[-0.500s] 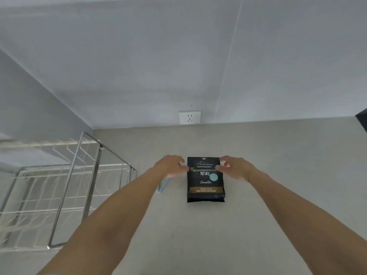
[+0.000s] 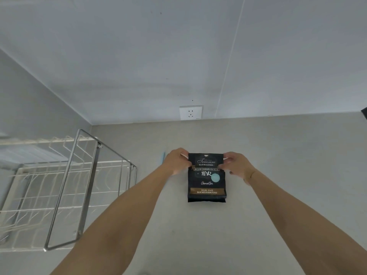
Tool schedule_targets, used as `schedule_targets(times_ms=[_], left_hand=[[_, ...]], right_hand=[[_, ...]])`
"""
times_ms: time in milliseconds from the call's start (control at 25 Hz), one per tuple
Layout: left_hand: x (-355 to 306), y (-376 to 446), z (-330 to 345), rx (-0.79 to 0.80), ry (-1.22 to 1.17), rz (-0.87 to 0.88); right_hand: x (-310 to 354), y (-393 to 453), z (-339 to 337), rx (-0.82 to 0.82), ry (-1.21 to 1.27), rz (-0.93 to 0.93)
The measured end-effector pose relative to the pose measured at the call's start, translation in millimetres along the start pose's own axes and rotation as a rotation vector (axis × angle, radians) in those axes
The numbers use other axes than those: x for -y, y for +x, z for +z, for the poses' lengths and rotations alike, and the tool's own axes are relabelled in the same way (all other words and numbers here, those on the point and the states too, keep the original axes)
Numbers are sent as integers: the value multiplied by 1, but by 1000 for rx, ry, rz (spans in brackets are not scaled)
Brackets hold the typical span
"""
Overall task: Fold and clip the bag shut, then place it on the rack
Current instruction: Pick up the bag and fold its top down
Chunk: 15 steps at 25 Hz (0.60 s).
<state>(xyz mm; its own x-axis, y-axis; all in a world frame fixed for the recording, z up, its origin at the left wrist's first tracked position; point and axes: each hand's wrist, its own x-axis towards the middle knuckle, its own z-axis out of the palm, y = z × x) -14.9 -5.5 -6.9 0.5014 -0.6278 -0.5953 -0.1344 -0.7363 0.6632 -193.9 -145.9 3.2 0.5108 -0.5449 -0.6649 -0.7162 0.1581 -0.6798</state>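
A black coffee bag (image 2: 206, 183) with gold and white print lies flat on the grey counter (image 2: 278, 175), its top end toward the wall. My left hand (image 2: 176, 161) pinches the bag's top left corner. My right hand (image 2: 237, 165) pinches the top right corner. The top strip of the bag sits bent over between the two hands. A light blue clip (image 2: 162, 158) lies on the counter just left of my left hand, mostly hidden behind it. The wire rack (image 2: 79, 185) stands at the left.
A white wall socket (image 2: 191, 112) sits on the wall above the counter's back edge. The rack's steel frame (image 2: 87, 195) rises beside my left forearm. A dark object (image 2: 364, 114) shows at the right edge.
Both hands have shifted up to the bag's top corners and taken hold of its upper edge. The blue clip now shows beyond my left hand instead of below it.
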Motion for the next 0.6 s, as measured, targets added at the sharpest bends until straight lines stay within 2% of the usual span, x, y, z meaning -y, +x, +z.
schedule_targets(times_ms=[80, 200, 400, 600], left_hand=[[1, -15, 0, 2, -99, 16], [9, -49, 1, 28, -227, 76], [48, -116, 16, 18, -28, 252], [66, -147, 38, -149, 48, 345]], right_hand=[[-7, -16, -1, 25, 113, -22], [-23, -51, -1, 9, 157, -121], [-66, -112, 23, -77, 44, -289], [-89, -138, 54, -220, 116, -345]])
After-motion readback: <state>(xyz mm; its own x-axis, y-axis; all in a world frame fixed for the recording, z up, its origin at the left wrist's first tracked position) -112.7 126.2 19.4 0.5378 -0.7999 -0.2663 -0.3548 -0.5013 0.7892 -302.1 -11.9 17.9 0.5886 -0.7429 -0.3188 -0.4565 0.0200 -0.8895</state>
